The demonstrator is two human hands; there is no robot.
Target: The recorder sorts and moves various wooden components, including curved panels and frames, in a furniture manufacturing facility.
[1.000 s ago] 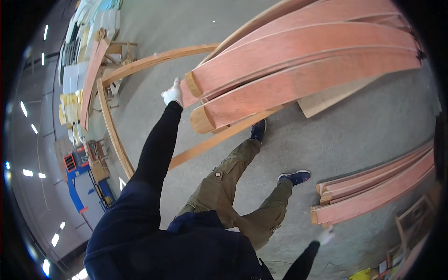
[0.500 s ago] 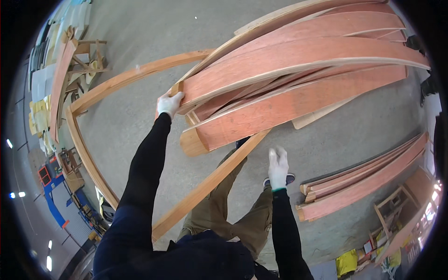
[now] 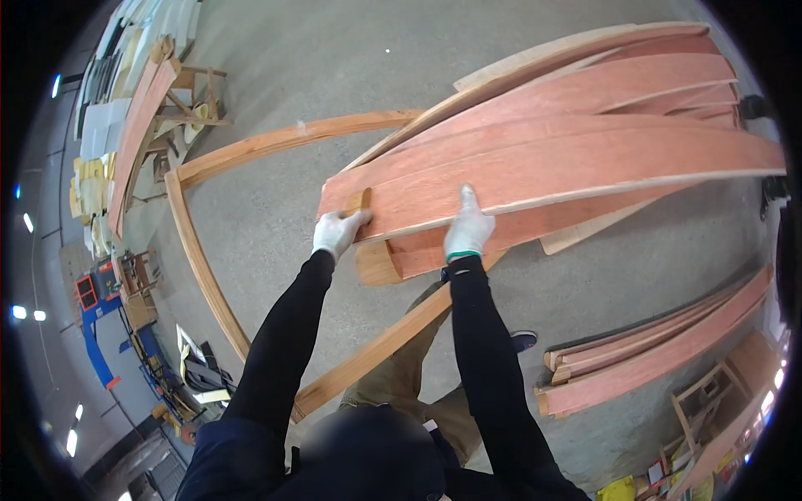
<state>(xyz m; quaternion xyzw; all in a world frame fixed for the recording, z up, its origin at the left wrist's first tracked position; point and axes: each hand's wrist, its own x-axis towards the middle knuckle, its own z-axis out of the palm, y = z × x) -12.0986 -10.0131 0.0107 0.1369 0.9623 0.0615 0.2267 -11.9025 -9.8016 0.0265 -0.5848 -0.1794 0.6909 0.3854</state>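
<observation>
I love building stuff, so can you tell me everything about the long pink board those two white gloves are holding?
The long board is pinkish, with a pale near edge; it looks like plywood. It seems gently bowed, though the lens bends edges too. A tan block is at its left end. It is above other boards, broad face up; whether it rests on them is unclear. The left grip holds that end by the block; the right grip clasps the near edge, thumb on top.

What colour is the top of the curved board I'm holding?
Salmon pink; the curved board shows best in the head view.
</observation>
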